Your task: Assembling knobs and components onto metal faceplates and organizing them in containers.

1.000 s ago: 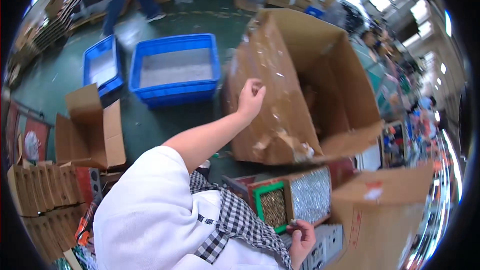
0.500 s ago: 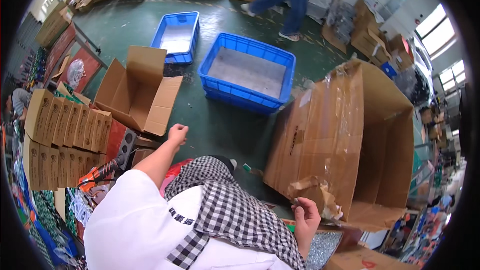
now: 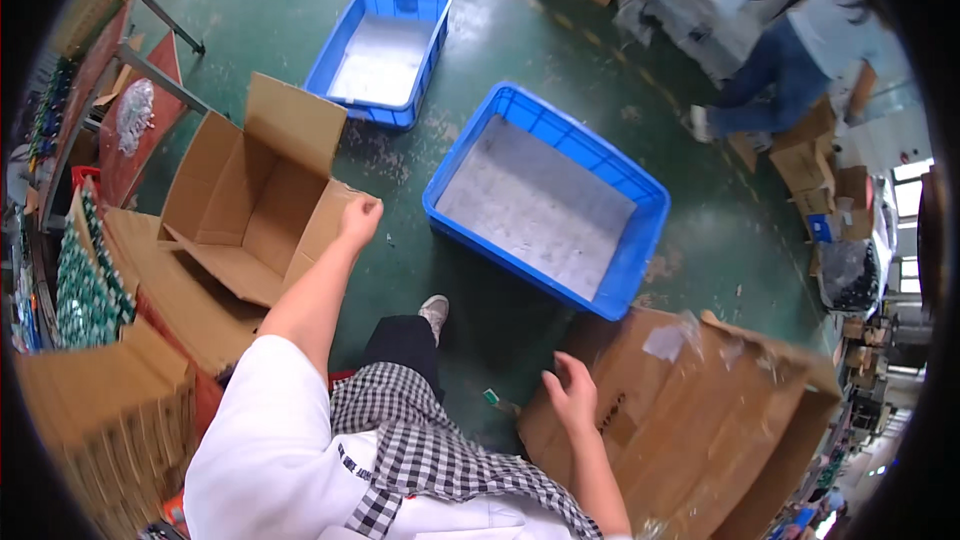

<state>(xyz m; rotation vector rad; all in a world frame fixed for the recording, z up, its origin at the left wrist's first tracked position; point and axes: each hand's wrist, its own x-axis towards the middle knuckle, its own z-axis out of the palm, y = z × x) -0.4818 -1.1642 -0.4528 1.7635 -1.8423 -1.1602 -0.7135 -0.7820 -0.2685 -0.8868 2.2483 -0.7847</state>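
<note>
1. Left hand [image 3: 360,221]: located left of the frame's centre. The fingers are folded in toward the palm. Whether a small item sits inside the fold cannot be told.
2. Open carton [image 3: 235,190]: located at centre left, upright, flaps raised and spread. Its right flap lies directly behind the left hand in the view; contact between the two cannot be confirmed.
3. Right hand [image 3: 573,395]: located below and right of the frame's centre. The fingers are parted and slightly bent, the thumb stands apart, and no item shows in the grasp.
4. Large carton [image 3: 690,420]: located at lower right. Tape and clear film run along its brown side. The right hand overlaps its left end in the view; contact cannot be determined.
5. Large blue bin [image 3: 540,210]: located at upper centre right, set on the green floor [image 3: 480,35]. Its pale grey base is exposed.
6. Small blue bin [image 3: 380,60]: located at upper centre, apart from the large blue bin.
7. Cardboard stack [image 3: 110,420]: located at lower left, pieces arranged in a close row.
8. Checkered apron [image 3: 450,440]: located at bottom centre, worn over white clothing.
9. Second person [image 3: 790,60]: located at upper right, in blue trousers, well apart from both hands.
</note>
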